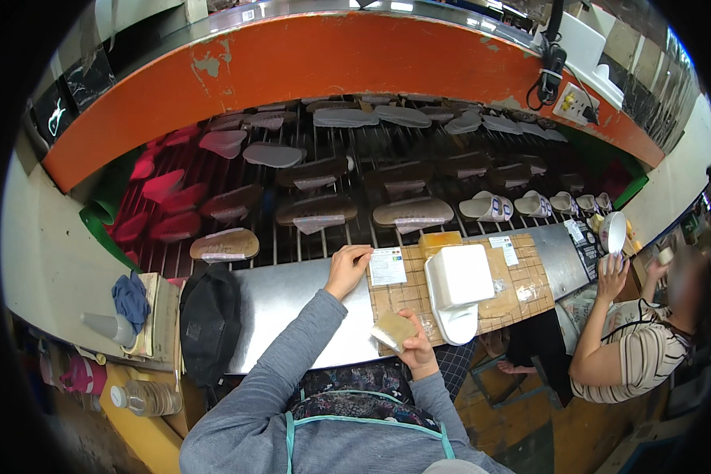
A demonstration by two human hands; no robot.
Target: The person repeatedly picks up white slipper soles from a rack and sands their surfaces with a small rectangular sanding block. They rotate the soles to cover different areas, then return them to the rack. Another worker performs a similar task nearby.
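Observation:
My left hand (347, 271) rests at the far edge of the metal worktop (292, 300), its fingers loosely bent and seemingly holding nothing. Just beside its fingertips lies a white printed label sheet (388, 266) on a tan, tape-covered board (411, 296). Closer to my body, my right hand (420, 352) grips a yellowish square block (393, 330), which is tilted; its exact kind I cannot make out. To the right of that hand stands a white plastic dispenser-like container (460, 276), with an amber block (440, 241) behind it.
Beyond the worktop, rows of sandal soles (316, 209) and strapped slippers (486, 207) lie on a rod conveyor under an orange beam (332, 63). A black cap-like item (211, 324) sits left. A clear bottle (146, 399) lies lower left. A co-worker (628, 347) holds a white bowl (613, 232) at right.

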